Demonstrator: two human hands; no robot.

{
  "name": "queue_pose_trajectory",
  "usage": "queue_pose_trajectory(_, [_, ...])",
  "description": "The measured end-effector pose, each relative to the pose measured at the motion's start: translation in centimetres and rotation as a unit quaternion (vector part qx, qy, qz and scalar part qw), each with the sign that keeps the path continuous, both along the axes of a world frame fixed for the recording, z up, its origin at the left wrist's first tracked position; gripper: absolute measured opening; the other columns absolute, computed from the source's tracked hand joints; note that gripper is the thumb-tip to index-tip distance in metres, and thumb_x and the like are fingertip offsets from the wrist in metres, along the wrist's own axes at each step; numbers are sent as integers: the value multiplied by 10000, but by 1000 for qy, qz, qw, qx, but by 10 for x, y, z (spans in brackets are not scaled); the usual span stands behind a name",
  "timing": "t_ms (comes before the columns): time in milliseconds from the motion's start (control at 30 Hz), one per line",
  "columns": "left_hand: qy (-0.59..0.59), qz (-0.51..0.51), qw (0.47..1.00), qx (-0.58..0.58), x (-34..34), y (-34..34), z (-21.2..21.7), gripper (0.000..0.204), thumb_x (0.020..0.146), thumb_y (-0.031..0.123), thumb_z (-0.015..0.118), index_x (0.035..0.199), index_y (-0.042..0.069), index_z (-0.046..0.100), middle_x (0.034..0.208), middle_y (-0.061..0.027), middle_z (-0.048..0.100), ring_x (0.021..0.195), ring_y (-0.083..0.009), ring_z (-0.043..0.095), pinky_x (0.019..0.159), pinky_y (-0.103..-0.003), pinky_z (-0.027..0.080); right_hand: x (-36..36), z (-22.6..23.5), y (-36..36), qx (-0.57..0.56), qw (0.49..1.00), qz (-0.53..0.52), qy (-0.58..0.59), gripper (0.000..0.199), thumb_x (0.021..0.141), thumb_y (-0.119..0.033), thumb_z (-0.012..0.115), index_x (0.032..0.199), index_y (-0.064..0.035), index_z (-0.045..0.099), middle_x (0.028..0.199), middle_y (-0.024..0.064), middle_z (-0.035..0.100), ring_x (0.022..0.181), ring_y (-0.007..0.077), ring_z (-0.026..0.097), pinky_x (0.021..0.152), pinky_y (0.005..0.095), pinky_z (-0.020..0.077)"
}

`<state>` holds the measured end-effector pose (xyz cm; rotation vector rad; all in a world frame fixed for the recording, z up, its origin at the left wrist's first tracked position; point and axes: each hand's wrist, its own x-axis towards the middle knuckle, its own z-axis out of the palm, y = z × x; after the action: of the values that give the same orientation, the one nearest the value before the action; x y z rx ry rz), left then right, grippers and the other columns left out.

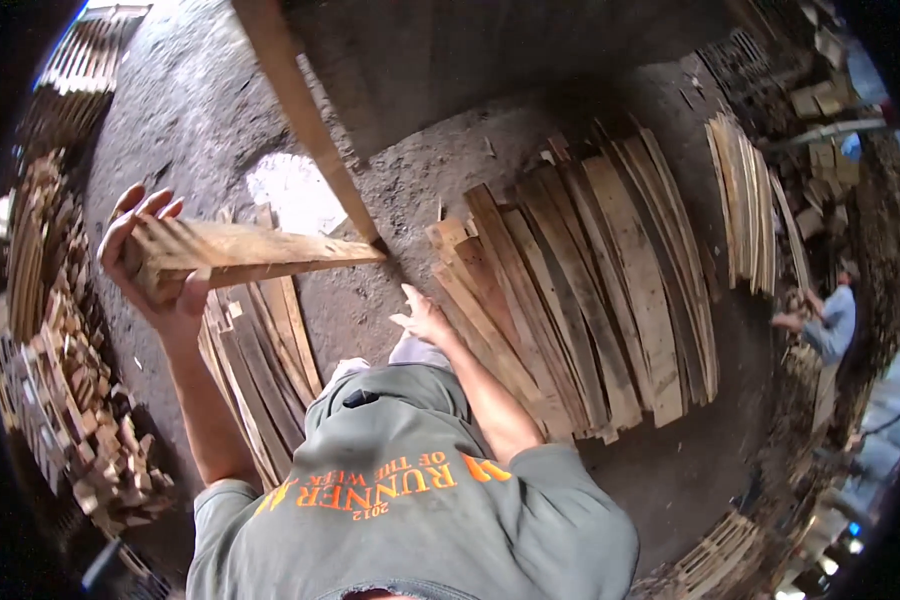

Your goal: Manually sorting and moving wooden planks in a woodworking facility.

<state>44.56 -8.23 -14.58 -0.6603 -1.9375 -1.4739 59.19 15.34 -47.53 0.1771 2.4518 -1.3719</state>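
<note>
My left hand point(165, 290) is raised and wrapped around the near end of a wooden plank point(270, 246), with the thumb underneath and the fingers over the top. The plank tapers away to the right, its far end close to the foot of a wooden post point(310, 120). My right hand point(426, 322) holds nothing. Its fingers are apart, just left of a broad stack of long boards point(620, 290). Under the held plank lies a smaller row of boards point(255, 350), partly covered by my left arm.
A heap of short wood offcuts point(90, 420) lines the far left. Beyond the broad stack stands a bundle of pale slats point(742, 210). Another person point(835, 320) in a light blue shirt sits at the right edge. Bare, dusty ground point(190, 110) stretches ahead.
</note>
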Motion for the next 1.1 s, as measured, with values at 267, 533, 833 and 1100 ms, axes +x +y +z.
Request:
queue_pose_trajectory(267, [49,24,999,-5,42,-50,-4,787,631,391,876,1211,56,463,1224,-168,513,1183,-302,483,943,-436,436,-69,117,-109,51,942,101,316,732,818,-336,687,1371,45,396,1202,263,542,1043,430,551,908,472,467])
queue_pose_trajectory(533, [40,120,992,16,167,-137,-32,935,569,346,912,1329,51,453,1387,-227,375,1275,-365,407,1028,-484,386,-41,66,-191,-94,907,269,310,405,738,-69,671,1134,-29,596,1089,222,601,940,375,604,785,431,519])
queue_pose_trajectory(833, [-315,350,782,408,314,-247,-261,728,826,477,711,1351,64,422,1295,-143,524,1049,-185,566,869,-328,477,21,167,-303,-11,866,303,397,336,826,-260,758,890,64,698,887,176,712,804,300,694,703,408,540])
queue_pose_trajectory(1100, [-548,556,256,570,598,-229,-489,358,863,398,615,1052,98,570,888,-117,579,825,-278,558,687,-470,477,97,262,-388,-198,923,270,188,490,874,-207,721,1225,83,539,1229,183,577,1057,263,581,926,359,478])
